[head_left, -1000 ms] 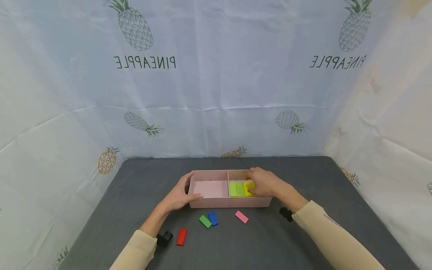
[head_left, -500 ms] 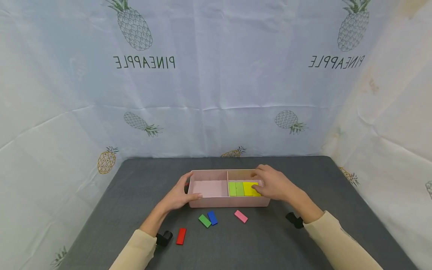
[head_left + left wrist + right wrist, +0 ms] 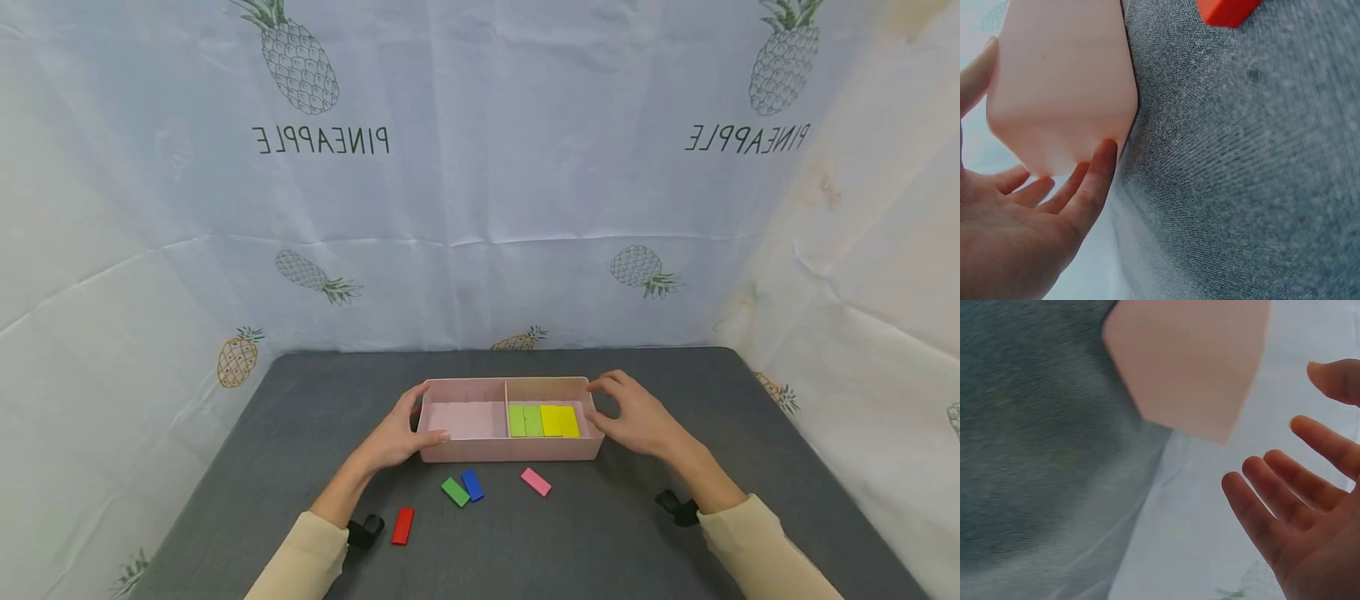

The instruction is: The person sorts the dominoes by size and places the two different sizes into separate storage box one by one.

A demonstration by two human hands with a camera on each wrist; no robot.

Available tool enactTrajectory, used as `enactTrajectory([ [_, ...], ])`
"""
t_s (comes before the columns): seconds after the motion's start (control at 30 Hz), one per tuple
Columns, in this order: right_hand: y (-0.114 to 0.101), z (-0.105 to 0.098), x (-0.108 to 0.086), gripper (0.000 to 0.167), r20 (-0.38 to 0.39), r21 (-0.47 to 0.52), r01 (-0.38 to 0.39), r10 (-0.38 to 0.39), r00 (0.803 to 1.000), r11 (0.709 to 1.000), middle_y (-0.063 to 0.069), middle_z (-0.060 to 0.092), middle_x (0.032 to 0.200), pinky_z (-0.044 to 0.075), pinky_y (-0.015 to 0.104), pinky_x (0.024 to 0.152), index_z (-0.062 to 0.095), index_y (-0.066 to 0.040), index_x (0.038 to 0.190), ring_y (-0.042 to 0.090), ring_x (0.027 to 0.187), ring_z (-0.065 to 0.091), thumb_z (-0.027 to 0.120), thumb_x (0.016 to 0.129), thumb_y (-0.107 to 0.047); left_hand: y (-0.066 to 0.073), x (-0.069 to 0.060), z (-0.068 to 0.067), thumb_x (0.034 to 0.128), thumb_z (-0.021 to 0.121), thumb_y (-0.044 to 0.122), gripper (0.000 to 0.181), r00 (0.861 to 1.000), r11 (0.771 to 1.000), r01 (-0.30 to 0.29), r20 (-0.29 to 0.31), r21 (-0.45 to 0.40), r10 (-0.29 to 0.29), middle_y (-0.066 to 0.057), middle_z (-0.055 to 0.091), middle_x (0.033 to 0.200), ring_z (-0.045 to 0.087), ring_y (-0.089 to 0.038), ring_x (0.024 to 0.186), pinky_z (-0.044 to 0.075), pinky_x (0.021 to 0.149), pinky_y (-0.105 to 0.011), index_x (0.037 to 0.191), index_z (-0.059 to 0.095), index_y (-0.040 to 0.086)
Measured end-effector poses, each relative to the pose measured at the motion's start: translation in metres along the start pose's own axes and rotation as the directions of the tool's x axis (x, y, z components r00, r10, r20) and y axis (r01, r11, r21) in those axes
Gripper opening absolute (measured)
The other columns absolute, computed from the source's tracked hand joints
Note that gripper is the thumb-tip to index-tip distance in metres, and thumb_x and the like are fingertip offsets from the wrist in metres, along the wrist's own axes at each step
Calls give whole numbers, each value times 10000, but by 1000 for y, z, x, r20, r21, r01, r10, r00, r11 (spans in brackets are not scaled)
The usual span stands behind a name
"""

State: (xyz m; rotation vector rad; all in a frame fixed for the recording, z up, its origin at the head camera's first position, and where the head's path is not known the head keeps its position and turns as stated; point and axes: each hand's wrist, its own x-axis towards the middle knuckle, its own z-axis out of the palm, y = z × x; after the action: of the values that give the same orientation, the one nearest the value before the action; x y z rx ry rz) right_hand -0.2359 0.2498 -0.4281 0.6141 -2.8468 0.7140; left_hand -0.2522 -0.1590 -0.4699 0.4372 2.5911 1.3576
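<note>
A pink two-compartment box point(image 3: 510, 450) stands on the dark table. My left hand point(image 3: 395, 433) grips its left end, thumb over the front rim and fingers against the end wall, as the left wrist view point(image 3: 1035, 212) also shows. In the right compartment two light green blocks point(image 3: 525, 421) and two yellow blocks point(image 3: 560, 422) lie side by side. Just off the box's right end is my right hand point(image 3: 641, 421), fingers spread and holding nothing. The right wrist view shows its fingers point(image 3: 1250, 509) apart from the box wall point(image 3: 1191, 362).
In front of the box lie a green block point(image 3: 455, 492), a blue block point(image 3: 472, 485) close beside it, and a pink block point(image 3: 536, 482). A red block point(image 3: 402, 527) is nearer, by the left wrist. A pineapple-print cloth point(image 3: 480, 183) hangs behind the table point(image 3: 540, 550).
My right hand has let go of the yellow block and moved right, out of the right compartment. Both yellow blocks now show fully. The left hand stays on the box.
</note>
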Motion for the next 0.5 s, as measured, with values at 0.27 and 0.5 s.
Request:
enactTrajectory([
  [0.27,20,8,-5,504,85,116,-137,127,988,984,215,540,1323,541,555,873,574,-28,1369,400,1122,613,699,966,-306,2,0,2,884,778,394,989,1000,1000,-1,-4,-4,1,-188,181,1659,330,-455,1452,332,1095,-658,1631,193,118],
  [0.5,31,18,-7,638,195,257,-237,190,962,937,221,455,1484,541,537,892,454,-74,1485,390,1203,586,703,965,-348,1,0,1,890,775,375,978,1000,1000,12,-3,4,-12,-181,177,1661,320,-449,1460,329,1097,-656,1632,189,126],
])
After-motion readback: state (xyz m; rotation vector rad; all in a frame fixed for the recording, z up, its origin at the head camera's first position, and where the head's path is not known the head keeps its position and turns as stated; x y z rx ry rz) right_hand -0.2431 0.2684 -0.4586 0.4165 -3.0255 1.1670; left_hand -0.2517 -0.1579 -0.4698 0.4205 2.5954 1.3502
